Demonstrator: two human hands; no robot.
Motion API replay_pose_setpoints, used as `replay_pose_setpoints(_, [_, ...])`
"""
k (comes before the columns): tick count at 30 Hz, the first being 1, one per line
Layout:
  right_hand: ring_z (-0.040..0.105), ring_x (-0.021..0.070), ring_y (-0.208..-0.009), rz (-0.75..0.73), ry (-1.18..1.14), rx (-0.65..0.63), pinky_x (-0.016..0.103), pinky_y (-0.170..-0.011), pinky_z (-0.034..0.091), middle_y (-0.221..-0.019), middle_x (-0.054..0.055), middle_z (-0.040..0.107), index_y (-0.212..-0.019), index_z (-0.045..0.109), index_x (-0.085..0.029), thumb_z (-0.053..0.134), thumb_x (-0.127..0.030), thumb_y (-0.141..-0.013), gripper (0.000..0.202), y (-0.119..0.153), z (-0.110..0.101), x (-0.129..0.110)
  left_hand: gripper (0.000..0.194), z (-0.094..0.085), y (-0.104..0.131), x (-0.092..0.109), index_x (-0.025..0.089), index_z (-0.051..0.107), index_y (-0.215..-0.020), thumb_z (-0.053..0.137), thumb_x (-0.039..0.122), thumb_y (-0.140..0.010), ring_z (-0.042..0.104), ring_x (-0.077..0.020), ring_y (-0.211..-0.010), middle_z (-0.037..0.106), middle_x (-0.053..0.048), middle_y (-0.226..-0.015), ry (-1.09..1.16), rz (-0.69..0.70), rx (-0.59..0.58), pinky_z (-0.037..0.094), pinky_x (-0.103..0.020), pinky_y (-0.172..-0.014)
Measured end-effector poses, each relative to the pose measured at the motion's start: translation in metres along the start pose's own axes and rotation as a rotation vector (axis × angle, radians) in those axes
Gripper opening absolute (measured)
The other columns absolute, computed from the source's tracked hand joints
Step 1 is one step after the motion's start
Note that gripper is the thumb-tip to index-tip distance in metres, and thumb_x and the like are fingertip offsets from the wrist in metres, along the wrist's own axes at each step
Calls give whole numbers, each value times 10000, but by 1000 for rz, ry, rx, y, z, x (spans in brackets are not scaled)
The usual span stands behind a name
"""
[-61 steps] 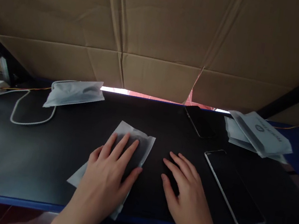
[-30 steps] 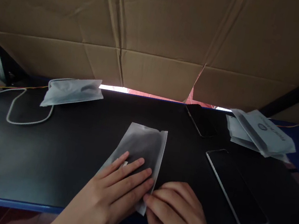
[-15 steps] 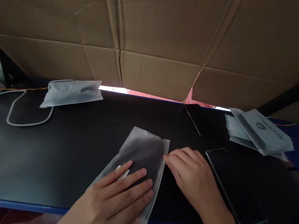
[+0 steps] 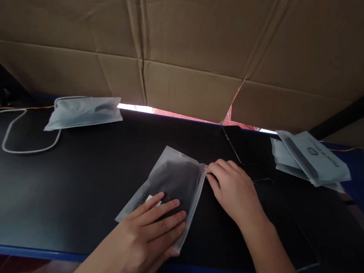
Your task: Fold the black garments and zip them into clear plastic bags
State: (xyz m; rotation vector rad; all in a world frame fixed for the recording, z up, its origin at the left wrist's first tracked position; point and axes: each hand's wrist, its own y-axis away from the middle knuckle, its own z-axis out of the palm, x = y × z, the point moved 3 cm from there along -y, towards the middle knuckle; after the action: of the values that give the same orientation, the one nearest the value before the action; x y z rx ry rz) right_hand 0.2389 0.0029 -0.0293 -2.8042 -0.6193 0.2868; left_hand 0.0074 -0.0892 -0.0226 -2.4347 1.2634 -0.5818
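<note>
A frosted, translucent zip bag (image 4: 177, 173) lies on the black tabletop in front of me, with something dark and a small white label showing through. My left hand (image 4: 147, 238) rests flat across its lower half, fingers stretched out and a little apart. Along the bag's right side runs the zip strip. At the top end of that strip, my right hand (image 4: 232, 187) pinches the bag's corner between thumb and forefinger. Beside and partly behind my right arm is a large dark phone (image 4: 288, 224).
A smaller dark phone (image 4: 236, 143) lies at the back. Several pale printed pouches (image 4: 318, 159) are piled at the back right. Back left, another frosted pouch (image 4: 86, 113) rests on a looped white cable (image 4: 28, 153). Cardboard (image 4: 199, 32) hangs behind the black tabletop (image 4: 63, 200).
My right hand has slid away from me along the zip edge to the bag's far corner. The bag and my left hand have shifted slightly forward and turned a little.
</note>
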Motion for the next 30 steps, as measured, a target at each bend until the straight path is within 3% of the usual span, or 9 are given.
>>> replay_pose_setpoints(4, [708,244,-1007,56,-108,-10,384,-850,560,-1140,40,756,-1228,689,-258,661,-145,-1041,220,19,-10,-8,327,1,3,-4,191,732,-1395,599,298,-1116,717,-299,-1372,797,-23,-1395,16,-5,-44,574,-574,-1188])
replay_pose_setpoints(8, [716,250,-1003,137,-258,-40,406,-855,591,-1079,29,740,-1132,682,-280,662,-170,-1037,147,46,-12,-21,476,-2,10,-5,192,660,-1500,592,467,-1118,571,-314,-1533,704,-67,-1543,22,-2,-62,469,-598,-1274])
replay_pose_setpoints(11, [718,257,-1034,195,-408,-76,450,-907,604,-1092,28,734,-1179,701,-316,658,-218,-1057,162,59,-8,-32,437,-7,16,-10,233,625,-1532,599,351,-1112,323,-378,-1678,495,-85,-1735,-29,-179,96,301,-740,-1313])
replay_pose_setpoints(13, [726,271,-1054,221,-431,-69,490,-933,614,-1120,37,740,-1310,691,-335,680,-259,-1055,267,61,-6,-39,476,-7,19,-17,246,578,-1571,587,246,-1095,263,-392,-1697,411,-105,-1782,-61,-349,150,320,-768,-1289])
replay_pose_setpoints(15, [730,299,-1091,227,-419,-48,536,-955,620,-1163,60,748,-1457,641,-323,730,-317,-1032,434,60,-2,-48,557,-2,19,-21,255,472,-1658,566,282,-1110,289,-396,-1687,396,-128,-1789,-68,-419,78,418,-737,-1246])
replay_pose_setpoints(18, [735,330,-1127,218,-416,-25,568,-975,624,-1232,103,751,-1557,590,-264,804,-397,-983,627,54,3,-62,651,6,17,-22,287,315,-1746,520,400,-1138,314,-409,-1667,384,-131,-1794,-60,-365,-81,475,-718,-1202])
replay_pose_setpoints(21, [753,324,-1118,246,-466,-23,539,-970,634,-1259,114,760,-1489,655,-254,806,-322,-974,541,46,9,-74,692,10,16,-19,276,245,-1769,495,442,-1145,290,-420,-1667,358,-140,-1799,-81,-335,-131,461,-737,-1196])
replay_pose_setpoints(25, [771,243,-969,293,-598,-31,392,-875,635,-1057,52,788,-1147,798,-278,673,-141,-1007,233,34,8,-81,701,9,16,-17,257,252,-1766,499,458,-1141,308,-426,-1658,374,-157,-1786,-143,-335,-118,504,-736,-1155])
replay_pose_setpoints(30, [686,166,-725,302,-660,-13,287,-677,561,-864,-2,744,-1021,806,-279,671,-185,-1015,165,32,-9,-68,728,9,27,-31,296,216,-1775,506,489,-1135,350,-434,-1642,399,-147,-1776,-184,-387,-127,497,-765,-1151])
